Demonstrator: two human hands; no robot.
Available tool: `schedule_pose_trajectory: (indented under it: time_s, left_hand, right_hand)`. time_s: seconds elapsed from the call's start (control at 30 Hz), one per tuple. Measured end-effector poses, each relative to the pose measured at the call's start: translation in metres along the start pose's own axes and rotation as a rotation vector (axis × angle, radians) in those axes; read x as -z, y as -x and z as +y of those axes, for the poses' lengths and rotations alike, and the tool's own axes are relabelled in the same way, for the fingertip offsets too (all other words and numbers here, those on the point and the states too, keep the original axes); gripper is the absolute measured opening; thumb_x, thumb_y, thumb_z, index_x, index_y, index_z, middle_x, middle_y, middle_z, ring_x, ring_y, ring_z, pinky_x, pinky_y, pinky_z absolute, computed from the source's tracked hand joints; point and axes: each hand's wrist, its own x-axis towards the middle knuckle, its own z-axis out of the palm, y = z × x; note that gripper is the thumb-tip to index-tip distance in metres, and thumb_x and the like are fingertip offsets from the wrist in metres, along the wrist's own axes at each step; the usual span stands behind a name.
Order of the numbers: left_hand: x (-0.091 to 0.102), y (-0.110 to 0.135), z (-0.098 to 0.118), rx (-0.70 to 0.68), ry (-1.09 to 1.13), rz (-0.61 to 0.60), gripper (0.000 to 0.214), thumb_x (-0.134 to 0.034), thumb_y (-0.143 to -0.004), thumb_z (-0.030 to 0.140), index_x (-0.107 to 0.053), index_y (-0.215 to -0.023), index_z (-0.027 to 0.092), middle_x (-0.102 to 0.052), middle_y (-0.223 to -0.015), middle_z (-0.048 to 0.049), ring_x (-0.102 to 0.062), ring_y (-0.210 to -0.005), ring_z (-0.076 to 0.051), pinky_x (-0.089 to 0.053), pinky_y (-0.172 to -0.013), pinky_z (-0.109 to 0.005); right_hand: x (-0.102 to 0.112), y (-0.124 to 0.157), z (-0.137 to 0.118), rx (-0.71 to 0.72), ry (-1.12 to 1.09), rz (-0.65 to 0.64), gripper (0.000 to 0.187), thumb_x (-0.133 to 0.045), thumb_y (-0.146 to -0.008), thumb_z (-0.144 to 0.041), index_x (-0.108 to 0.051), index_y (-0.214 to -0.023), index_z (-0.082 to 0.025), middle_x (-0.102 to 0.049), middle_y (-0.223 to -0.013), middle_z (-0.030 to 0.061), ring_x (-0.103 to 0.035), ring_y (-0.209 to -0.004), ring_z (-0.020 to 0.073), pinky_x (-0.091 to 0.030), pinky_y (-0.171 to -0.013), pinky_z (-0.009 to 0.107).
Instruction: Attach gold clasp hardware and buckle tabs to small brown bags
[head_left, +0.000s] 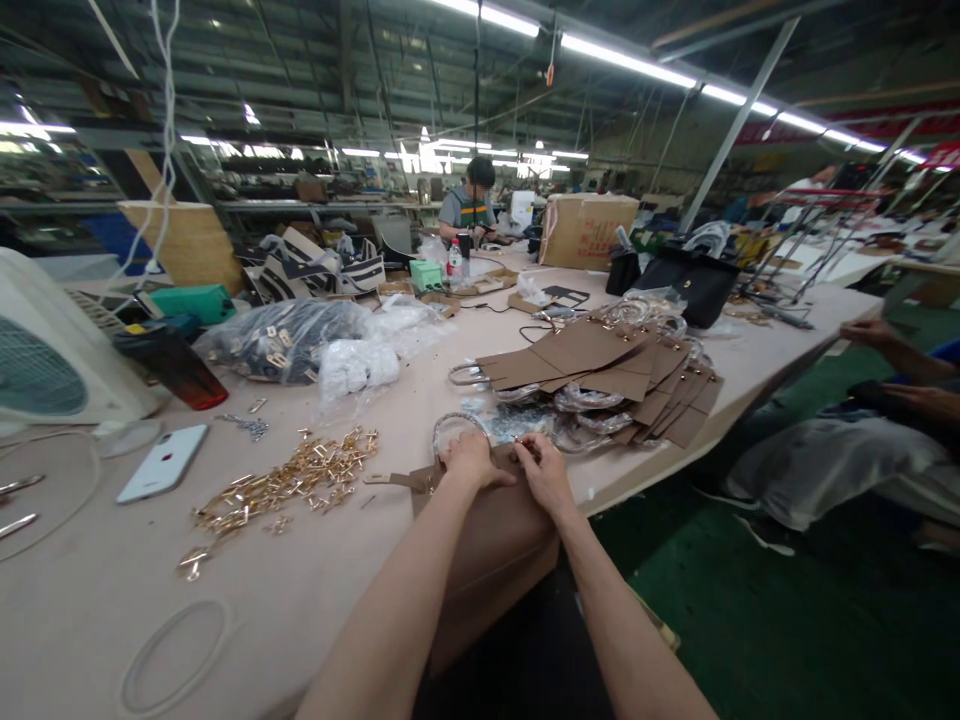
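Note:
A brown bag panel (495, 545) lies over the table's front edge and hangs down toward my lap. My left hand (471, 462) presses on its upper part, fingers curled by a handle (448, 425) in clear wrap and thumb stretched toward the right. Close beside it, my right hand (541, 472) pinches at the panel's top edge; whatever is between those fingertips is too small to make out. A narrow strap with a gold-coloured end (377, 479) sticks out to the left of the panel. Left of my hands is a loose pile of gold-coloured metal fittings (300, 480).
Stacked brown panels with wrapped handles (585, 360) lie beyond my right hand. Further left are a phone (163, 463), a dark tumbler (176, 365), a fan (52, 340) and plastic bags (292, 340). One person (469, 205) works across the table; another sits at right.

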Motion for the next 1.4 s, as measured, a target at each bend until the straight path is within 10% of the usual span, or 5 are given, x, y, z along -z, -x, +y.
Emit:
schedule_pose_trajectory:
  time_s: [0.57,1.4]
  left_hand:
    - [-0.021,0.001,-0.022,-0.135,0.011,0.114,0.087,-0.069,-0.063,0.087,-0.067,-0.114,0.017,-0.063,-0.126,-0.0203,-0.058,-0.121,-0.041,-0.048,-0.101,-0.053]
    - [-0.022,-0.004,-0.021,-0.132,0.012,0.090,0.080,-0.073,-0.061,0.084,-0.069,-0.108,0.019,-0.064,-0.124,-0.0185,-0.058,-0.121,-0.041,-0.047,-0.101,-0.053]
  right_hand:
    - [0.010,0.003,0.006,-0.118,0.017,-0.136,0.022,-0.071,-0.083,-0.043,-0.074,-0.087,-0.021,-0.073,-0.070,0.0015,-0.066,-0.060,0.0177,-0.050,-0.058,0.027]
    - [0.000,0.008,0.003,-0.054,0.139,-0.034,0.027,-0.073,-0.082,-0.035,-0.084,-0.104,-0.027,-0.082,-0.097,0.0065,-0.072,-0.077,0.0237,-0.058,-0.080,0.039]
